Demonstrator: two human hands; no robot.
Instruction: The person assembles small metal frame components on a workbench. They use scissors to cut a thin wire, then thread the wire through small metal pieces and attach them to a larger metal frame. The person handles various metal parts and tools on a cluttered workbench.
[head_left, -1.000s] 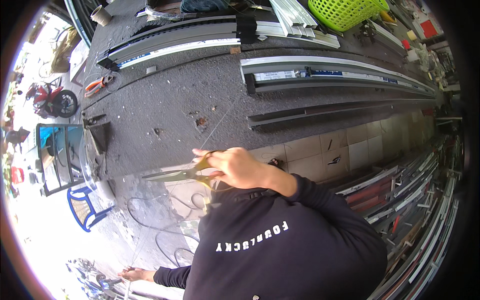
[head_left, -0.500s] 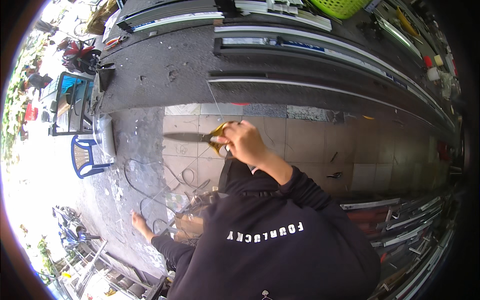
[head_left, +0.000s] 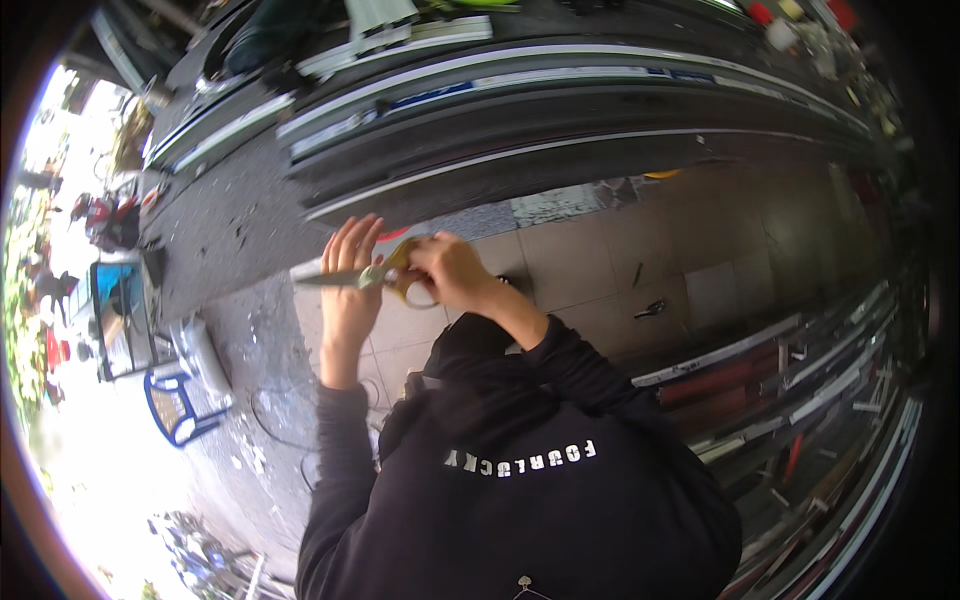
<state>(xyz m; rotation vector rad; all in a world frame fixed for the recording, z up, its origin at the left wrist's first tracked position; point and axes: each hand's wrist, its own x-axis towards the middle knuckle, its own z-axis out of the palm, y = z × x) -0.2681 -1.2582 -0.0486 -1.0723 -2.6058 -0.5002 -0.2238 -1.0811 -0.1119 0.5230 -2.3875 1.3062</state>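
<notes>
My right hand (head_left: 452, 270) is closed around the yellow handles of a pair of scissors (head_left: 410, 288). The grey blades point left and pass across the palm side of my left hand (head_left: 350, 295). That hand is raised, fingers stretched upward and slightly apart. A small pale greenish bit (head_left: 372, 277) shows by the scissors' pivot at the left palm; I cannot tell what it is. Both hands are in front of me, above the tiled floor (head_left: 570, 258) and near the edge of the dark bench.
Long metal profiles (head_left: 520, 150) lie on the dark bench ahead. More metal lengths (head_left: 760, 400) are stacked at the right. A blue-framed chair (head_left: 180, 408) stands at the left, near a loose cord (head_left: 268, 425). A small dark tool (head_left: 650, 309) lies on the tiles.
My left hand has come up from the lower left to the scissors. The right hand has shifted left with the scissors still in it. The whole view has turned.
</notes>
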